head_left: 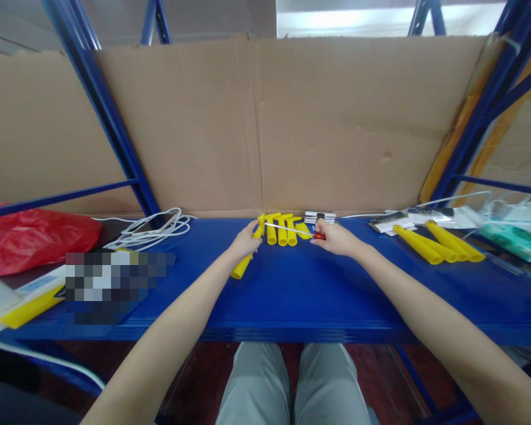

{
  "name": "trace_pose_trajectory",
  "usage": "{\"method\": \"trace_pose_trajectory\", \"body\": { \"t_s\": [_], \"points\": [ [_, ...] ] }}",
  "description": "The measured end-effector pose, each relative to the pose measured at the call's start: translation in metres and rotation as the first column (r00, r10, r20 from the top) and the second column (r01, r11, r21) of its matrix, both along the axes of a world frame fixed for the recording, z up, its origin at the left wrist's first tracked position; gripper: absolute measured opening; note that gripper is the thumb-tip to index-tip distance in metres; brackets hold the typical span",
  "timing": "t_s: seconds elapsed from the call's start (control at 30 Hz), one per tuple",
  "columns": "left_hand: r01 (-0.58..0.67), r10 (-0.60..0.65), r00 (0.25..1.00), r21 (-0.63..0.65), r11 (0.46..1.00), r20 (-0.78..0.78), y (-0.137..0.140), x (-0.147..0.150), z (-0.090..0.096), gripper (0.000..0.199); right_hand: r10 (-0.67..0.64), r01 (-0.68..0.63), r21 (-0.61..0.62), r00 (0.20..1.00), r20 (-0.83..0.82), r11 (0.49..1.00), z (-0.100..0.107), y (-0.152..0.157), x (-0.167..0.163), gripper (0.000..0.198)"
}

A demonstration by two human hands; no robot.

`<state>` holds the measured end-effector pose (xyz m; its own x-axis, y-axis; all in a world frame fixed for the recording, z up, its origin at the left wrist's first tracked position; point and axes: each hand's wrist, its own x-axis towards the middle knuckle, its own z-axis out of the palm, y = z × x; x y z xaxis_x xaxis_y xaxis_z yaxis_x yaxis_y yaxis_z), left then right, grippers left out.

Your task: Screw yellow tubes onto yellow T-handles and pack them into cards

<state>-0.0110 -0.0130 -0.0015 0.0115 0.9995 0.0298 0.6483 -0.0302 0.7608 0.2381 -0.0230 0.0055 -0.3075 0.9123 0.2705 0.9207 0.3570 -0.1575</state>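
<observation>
Gripping a long, yellow, tapered tube with a hooked upper end (241, 271), the left hand (246, 239) has its fingers curled around the upper part, which tilts so that the wide round mouth points down toward the near edge of the blue metal tabletop (292, 295). The right hand (337, 237) is closed around the handle of a red-handled screwdriver with a thin metal shaft (320, 235), held nearly level, its shaft reaching across to the upper end of the tube; whether the tip is seated or only touching is too small to tell. Between the hands, behind the shaft, stand or lean three matching yellow tubular pieces (282, 234), side by side, with a little cluster of small yellow strips (303, 230) to their right. Just behind the right hand sits a stack of black-and-white packets (320, 217). Farther right, a group of yellow cone-like tubes (425, 246) lies by more packaging. At the left are a loose coil of white cable (159, 231) and a crumpled red plastic bag (42, 237); a tall brown cardboard panel (327, 124) backs everything.
</observation>
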Motion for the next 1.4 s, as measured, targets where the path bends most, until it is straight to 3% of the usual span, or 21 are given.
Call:
{"method": "trace_pose_trajectory", "body": {
  "t_s": [0.2,0.37,0.47,0.8,0.9,1.03,1.13,1.3,1.4],
  "points": [
    [0.015,-0.015,1.0,0.003,1.0,-0.006,0.001,-0.001,-0.001,0.067,0.03,-0.028,-0.093,0.999,0.027,0.995,0.002,0.001,-0.001,0.024],
    [0.023,-0.022,1.0,0.011,1.0,-0.006,0.002,-0.002,-0.002,0.066,-0.029,0.028,0.02,0.998,0.058,0.999,0.001,0.002,-0.001,0.016],
    [0.021,-0.021,1.0,0.01,1.0,-0.012,0.002,-0.002,-0.002,0.066,-0.054,0.054,0.004,0.998,0.042,0.999,-0.001,0.001,-0.002,0.021],
    [0.024,-0.024,1.0,0.011,1.0,-0.014,0.0,-0.002,0.0,0.066,0.149,-0.146,-0.122,0.989,0.015,0.982,-0.001,0.004,0.003,0.023],
    [0.013,-0.013,1.0,0.005,1.0,-0.021,0.0,-0.001,0.0,0.067,0.083,-0.082,-0.054,0.996,0.03,0.995,-0.003,0.005,0.004,0.012],
    [0.017,-0.017,0.999,0.009,1.0,-0.03,-0.001,-0.001,0.001,0.067,0.026,-0.025,-0.007,0.999,0.03,1.0,-0.005,0.004,0.003,0.019],
    [0.021,-0.021,1.0,-0.001,1.0,-0.022,-0.001,-0.001,0.001,0.067,0.027,-0.028,-0.048,0.999,-0.017,0.998,-0.003,0.002,0.003,0.021],
    [0.034,-0.034,0.999,-0.011,0.999,-0.012,0.0,-0.002,0.001,0.067,0.102,-0.101,-0.191,0.995,-0.006,0.976,0.002,0.002,0.008,0.006],
    [0.044,-0.044,0.999,-0.018,0.999,0.016,-0.001,-0.003,0.002,0.068,0.087,-0.087,-0.133,0.996,-0.006,0.987,-0.001,0.005,0.012,0.003]
  ]
}}
